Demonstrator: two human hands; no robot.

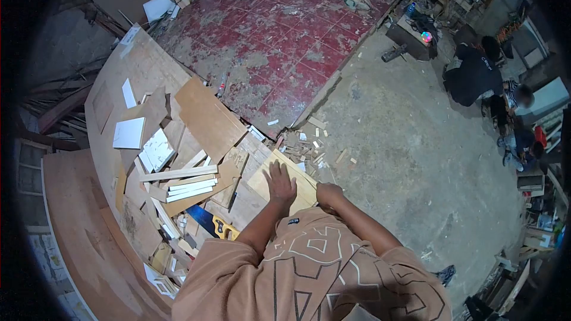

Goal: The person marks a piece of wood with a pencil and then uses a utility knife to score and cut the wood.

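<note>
My left hand (pixel 281 184) lies flat, fingers spread, on a pale wooden board (pixel 302 191) at the edge of the worktable. Beside it, at the board's right edge, my right hand (pixel 330 195) is closed in a fist. What the right hand grips is hidden under its fingers. A handsaw (pixel 205 220) with a blue blade and yellow handle rests on the table left of my left forearm. Past my left hand lies a brown flat panel (pixel 208 117).
White-faced offcuts (pixel 128 133) and wood strips (pixel 189 185) clutter the worktable (pixel 107 98). Wood scraps (pixel 309 151) litter the concrete floor (pixel 404 142). A red tiled area (pixel 285 30) lies beyond. At right, a person in dark clothes (pixel 473 74) crouches near others.
</note>
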